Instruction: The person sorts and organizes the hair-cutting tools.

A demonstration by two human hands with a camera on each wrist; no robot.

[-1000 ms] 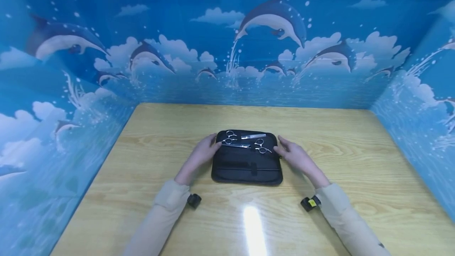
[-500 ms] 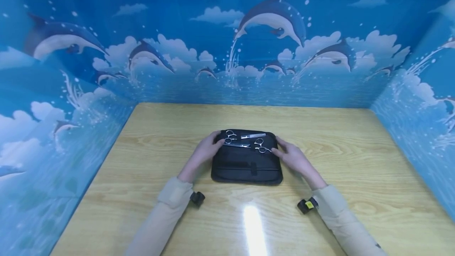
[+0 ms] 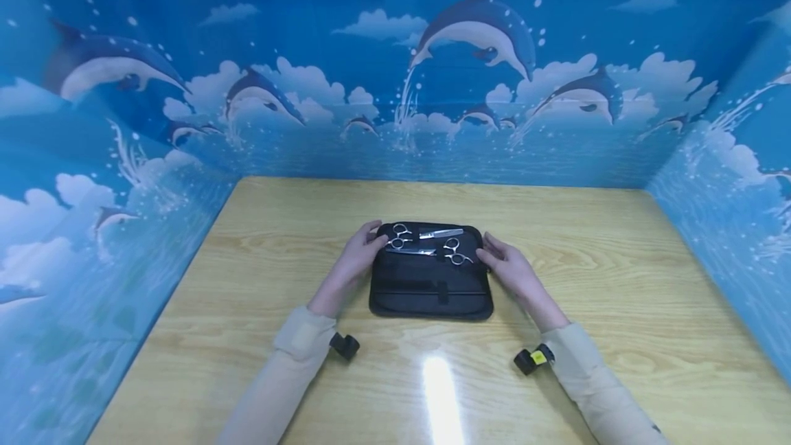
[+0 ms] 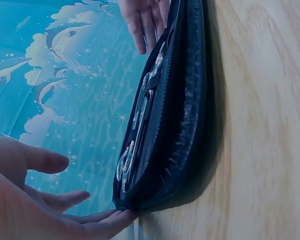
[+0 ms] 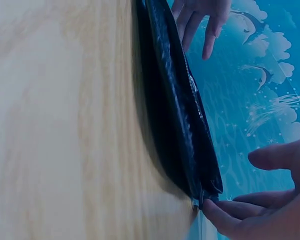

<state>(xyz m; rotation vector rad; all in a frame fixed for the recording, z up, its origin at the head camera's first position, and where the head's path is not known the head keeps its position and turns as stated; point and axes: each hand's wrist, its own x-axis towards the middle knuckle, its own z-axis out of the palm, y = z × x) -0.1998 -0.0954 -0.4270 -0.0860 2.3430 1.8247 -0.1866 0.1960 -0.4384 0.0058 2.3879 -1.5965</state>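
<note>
A black zippered case (image 3: 402, 272) lies unfolded on the table. Two pairs of silver hairdressing scissors sit in its far half: the upper pair (image 3: 443, 233) has its blades to the right, the lower pair (image 3: 413, 251) its blades to the left. At the case's left side, my left hand (image 3: 356, 256) touches the edge; in the left wrist view its fingertips (image 4: 127, 214) meet the corner, thumb apart. My right hand (image 3: 511, 270) mirrors it, and in the right wrist view its fingertips (image 5: 210, 207) rest at the case's corner, thumb raised. The far half stands tilted up.
The wood-grain table (image 3: 618, 294) extends around the case, with a bright light reflection (image 3: 441, 397) near the front. Blue dolphin-print walls (image 3: 395, 150) enclose the back and sides. Black wrist cameras (image 3: 345, 346) sit at both cuffs.
Both hands came slightly inward over the case's side edges, then eased outward a little, the left hand also shifting slightly away from me. The scissors stay in place in the case.
</note>
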